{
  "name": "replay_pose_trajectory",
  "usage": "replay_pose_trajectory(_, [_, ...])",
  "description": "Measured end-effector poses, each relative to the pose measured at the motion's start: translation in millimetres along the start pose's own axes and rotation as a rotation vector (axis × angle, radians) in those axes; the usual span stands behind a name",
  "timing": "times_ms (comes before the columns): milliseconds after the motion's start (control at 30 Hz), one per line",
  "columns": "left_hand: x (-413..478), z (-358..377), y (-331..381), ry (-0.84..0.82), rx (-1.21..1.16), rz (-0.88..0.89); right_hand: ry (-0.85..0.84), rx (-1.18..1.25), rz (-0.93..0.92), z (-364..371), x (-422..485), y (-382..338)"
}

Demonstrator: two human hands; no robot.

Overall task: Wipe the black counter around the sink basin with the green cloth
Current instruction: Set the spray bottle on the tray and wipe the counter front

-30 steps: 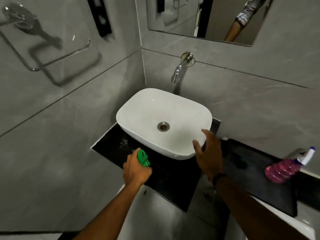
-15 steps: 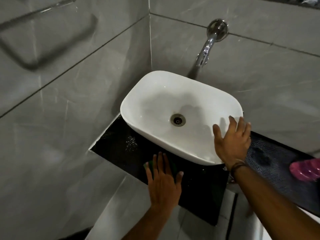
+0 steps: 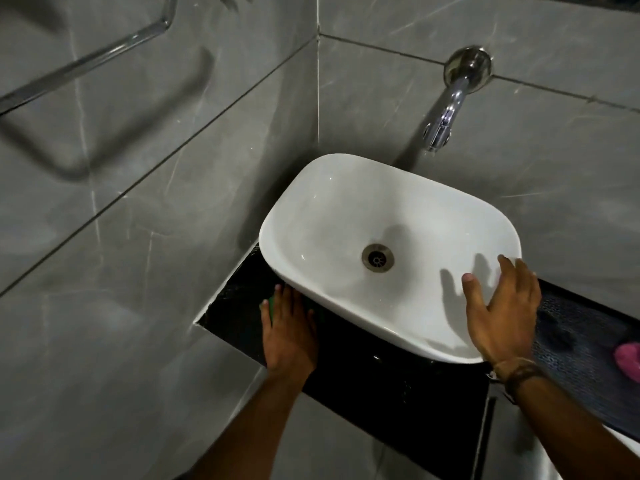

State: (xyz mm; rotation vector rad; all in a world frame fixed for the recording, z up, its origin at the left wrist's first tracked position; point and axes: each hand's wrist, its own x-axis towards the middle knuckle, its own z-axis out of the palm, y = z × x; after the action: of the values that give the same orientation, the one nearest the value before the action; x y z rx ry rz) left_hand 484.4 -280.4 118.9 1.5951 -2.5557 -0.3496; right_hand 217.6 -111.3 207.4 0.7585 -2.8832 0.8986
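A white sink basin (image 3: pixel 346 216) stands on the black counter (image 3: pixel 398 382) in a grey tiled corner. My left hand (image 3: pixel 289 332) lies flat on the counter under the basin's front left rim, pressing the green cloth (image 3: pixel 272 308) down. Only a thin green edge of the cloth shows past my fingers. My right hand (image 3: pixel 502 313) rests with spread fingers on the basin's front right rim and holds nothing.
A chrome tap (image 3: pixel 450 98) juts from the back wall over the basin. A pink spray bottle (image 3: pixel 628 358) lies at the right edge on the counter. A chrome towel rail (image 3: pixel 86 60) hangs on the left wall. Grey walls close in left and behind.
My left hand went from gripping the bunched cloth to pressing it flat, then slid left along the counter under the basin's rim. My right hand settled on the basin rim. The view tilted downward.
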Motion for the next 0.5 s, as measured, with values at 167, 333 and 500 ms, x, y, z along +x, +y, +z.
replay_pose_trajectory(167, [23.5,-6.1,-27.0,0.010,-0.002,0.099,-0.014,0.040,-0.011,-0.1,-0.4,2.0])
replay_pose_trajectory(333, [80.6,-29.6,-69.0,-0.014,-0.020,0.206,0.001,0.077,-0.028,-1.3,1.1,-0.2])
replay_pose_trajectory(500, [81.6,-33.4,-93.3,0.001,-0.064,0.331,-0.004,0.080,-0.042,-2.5,1.0,-0.5])
